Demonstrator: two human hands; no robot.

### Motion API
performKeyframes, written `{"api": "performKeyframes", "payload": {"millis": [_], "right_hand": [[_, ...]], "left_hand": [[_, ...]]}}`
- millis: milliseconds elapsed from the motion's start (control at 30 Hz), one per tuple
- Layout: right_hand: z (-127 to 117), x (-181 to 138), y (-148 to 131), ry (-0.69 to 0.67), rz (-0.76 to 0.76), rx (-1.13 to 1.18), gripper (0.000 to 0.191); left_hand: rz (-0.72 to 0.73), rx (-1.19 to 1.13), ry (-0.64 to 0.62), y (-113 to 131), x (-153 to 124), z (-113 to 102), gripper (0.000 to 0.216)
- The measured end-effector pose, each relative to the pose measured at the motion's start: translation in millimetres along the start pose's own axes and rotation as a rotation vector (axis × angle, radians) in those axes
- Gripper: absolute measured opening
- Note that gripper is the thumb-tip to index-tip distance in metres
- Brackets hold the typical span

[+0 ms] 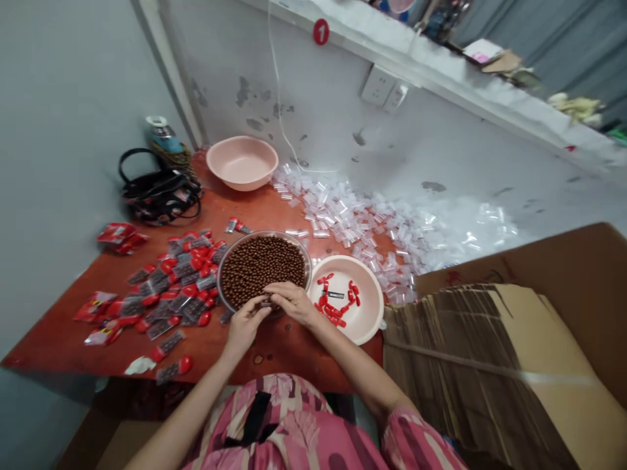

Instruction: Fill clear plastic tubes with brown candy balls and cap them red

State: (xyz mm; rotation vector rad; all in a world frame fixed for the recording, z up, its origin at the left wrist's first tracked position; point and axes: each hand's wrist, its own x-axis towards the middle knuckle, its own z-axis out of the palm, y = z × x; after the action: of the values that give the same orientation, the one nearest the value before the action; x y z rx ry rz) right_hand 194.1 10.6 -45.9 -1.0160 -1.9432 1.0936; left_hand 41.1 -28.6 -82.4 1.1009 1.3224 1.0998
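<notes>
My two hands are together over the near edge of the bowl (pixel 220 277), where the brown beads (pixel 264 261) lie heaped. My left hand (pixel 248 320) pinches a small dark piece (pixel 266 302) between thumb and fingers, while my right hand (pixel 292 303) bends in over it, fingertips close by; whether the right ones grip it too, I cannot tell. I take the piece for a little container with beads in it (my own fingers hide most of it), so the step in hand looks like filling, or perhaps settling what's inside. To my left, on the red table (pixel 59 326), lies a pile of red-ended packs (pixel 189 267) with dark contents. Just right of the bowl, the pale basin (pixel 372 307) holds loose red caps (pixel 334 312), and beyond it clear plastic pieces (pixel 337 212) are strewn toward the wall. As I judge it, the next move calls for a steady left pinch with any open end kept up, and a free right fingertip, since a tilt could spill beads.
</notes>
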Motion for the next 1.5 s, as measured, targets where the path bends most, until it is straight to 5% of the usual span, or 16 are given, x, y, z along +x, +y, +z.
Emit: {"api": "performKeyframes", "payload": {"millis": [200, 367, 500, 733, 1100, 1267, 1500], "right_hand": [[-18.9, -29.0, 8.4, 0.127, 0.132, 0.098, 0.031], [-68.2, -57.0, 53.8, 0.365, 0.614, -0.234, 0.031], [-90.4, -66.3, 100.4, 0.287, 0.868, -0.49, 0.023], [-69.6, -56.8, 143.9, 0.211, 1.025, -0.538, 0.022], [-85.4, -73.5, 124.4, 0.242, 0.862, -0.377, 0.029], [-92.0, -71.2, 68.8, 0.273, 0.442, 0.116, 0.029], [-78.8, -54.1, -12.7, 0.146, 0.145, -0.099, 0.023]], "left_hand": [[-0.014, 0.001, -0.134, 0.5, 4.1, 11.2, 0.033], [-0.061, -0.099, -0.18, 12.4, 2.2, 18.6, 0.032], [-0.072, 0.016, -0.143, 15.7, 0.6, 21.6, 0.032], [-0.129, -0.018, -0.09, 11.9, 3.6, 28.3, 0.037], [-0.075, 0.049, -0.183, 17.0, 8.6, 47.7, 0.032], [0.022, 0.131, -0.24, 24.2, 9.4, 53.2, 0.03], [0.25, 0.288, -0.285, 35.9, 3.7, 55.3, 0.025]]}}
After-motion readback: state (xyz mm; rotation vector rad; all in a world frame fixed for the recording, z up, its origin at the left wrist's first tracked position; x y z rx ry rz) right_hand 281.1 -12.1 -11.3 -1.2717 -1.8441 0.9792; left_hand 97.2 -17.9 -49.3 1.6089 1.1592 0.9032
